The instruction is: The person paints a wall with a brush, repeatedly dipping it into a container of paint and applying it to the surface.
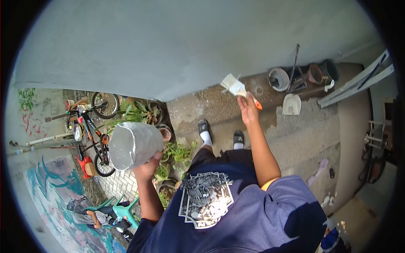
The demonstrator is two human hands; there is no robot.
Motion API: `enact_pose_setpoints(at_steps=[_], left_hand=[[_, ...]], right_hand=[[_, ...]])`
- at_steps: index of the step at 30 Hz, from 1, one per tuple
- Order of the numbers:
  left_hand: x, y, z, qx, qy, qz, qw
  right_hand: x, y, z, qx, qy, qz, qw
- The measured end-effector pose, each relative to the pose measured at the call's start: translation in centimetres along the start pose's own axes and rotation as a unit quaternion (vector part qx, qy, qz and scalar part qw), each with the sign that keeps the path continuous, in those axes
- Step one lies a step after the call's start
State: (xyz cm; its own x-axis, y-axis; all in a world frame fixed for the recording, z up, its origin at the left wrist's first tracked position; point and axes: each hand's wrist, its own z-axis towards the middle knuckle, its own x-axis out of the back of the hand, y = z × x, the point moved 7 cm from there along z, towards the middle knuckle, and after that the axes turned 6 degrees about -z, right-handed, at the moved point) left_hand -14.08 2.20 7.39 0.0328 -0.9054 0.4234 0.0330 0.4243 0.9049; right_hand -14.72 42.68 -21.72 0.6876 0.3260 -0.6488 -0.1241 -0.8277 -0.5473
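Note:
My left hand [147,168] is closed on a pale grey paint bucket [137,145], holding it out on the left at its lower side. The bucket's whitish rim or edge shows, but I cannot make out what is inside. In front of the grey wall's base, my right hand [249,111] grips a paintbrush [234,85] by its handle, whose orange end sticks out past the palm. The brush's wide bristles are whitish and point up and left, apart from the bucket. The painted grey wall [202,46] rises ahead.
Potted plants [179,152] and a bicycle [99,135] stand on the left. Against the wall on the right are a bucket [279,80], a dustpan [291,104] and pots. A ladder-like metal frame [356,80] leans there. A person [99,219] sits at lower left.

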Motion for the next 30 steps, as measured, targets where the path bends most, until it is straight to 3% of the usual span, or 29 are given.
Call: enact_pose_setpoints(at_steps=[3, 13, 18, 20, 25, 27, 28, 30], left_hand=[[1.6, -1.7, 3.3, -0.075, -0.007, -0.035, 0.997], [1.4, -5.5, 10.6, -0.064, -0.122, -0.084, 0.987], [1.4, -5.6, 10.7, -0.065, -0.150, -0.097, 0.982], [1.4, -4.6, 10.3, -0.106, -0.141, -0.105, 0.979], [2.1, -4.9, 8.1, -0.073, -0.131, -0.078, 0.986], [2.3, -3.7, 7.1, -0.073, -0.131, -0.095, 0.984], [2.4, -3.2, 6.8, -0.120, -0.133, -0.089, 0.980], [2.7, -3.5, 6.1, -0.098, -0.140, -0.082, 0.982]], right_hand=[[-0.6, -1.6, -0.7, 0.043, 0.015, -0.034, 0.998], [2.1, -4.7, -10.1, 0.140, 0.122, -0.066, 0.980], [3.9, -4.1, -13.8, 0.145, 0.165, -0.062, 0.974], [3.7, -4.1, -14.3, 0.142, 0.172, -0.061, 0.973], [4.2, -3.7, -14.9, 0.139, 0.135, -0.026, 0.981], [4.2, -3.5, -14.5, 0.141, 0.107, -0.006, 0.984], [3.9, -3.7, -14.0, 0.152, 0.090, 0.001, 0.984], [4.3, -3.1, -14.3, 0.131, 0.108, 0.004, 0.986]])
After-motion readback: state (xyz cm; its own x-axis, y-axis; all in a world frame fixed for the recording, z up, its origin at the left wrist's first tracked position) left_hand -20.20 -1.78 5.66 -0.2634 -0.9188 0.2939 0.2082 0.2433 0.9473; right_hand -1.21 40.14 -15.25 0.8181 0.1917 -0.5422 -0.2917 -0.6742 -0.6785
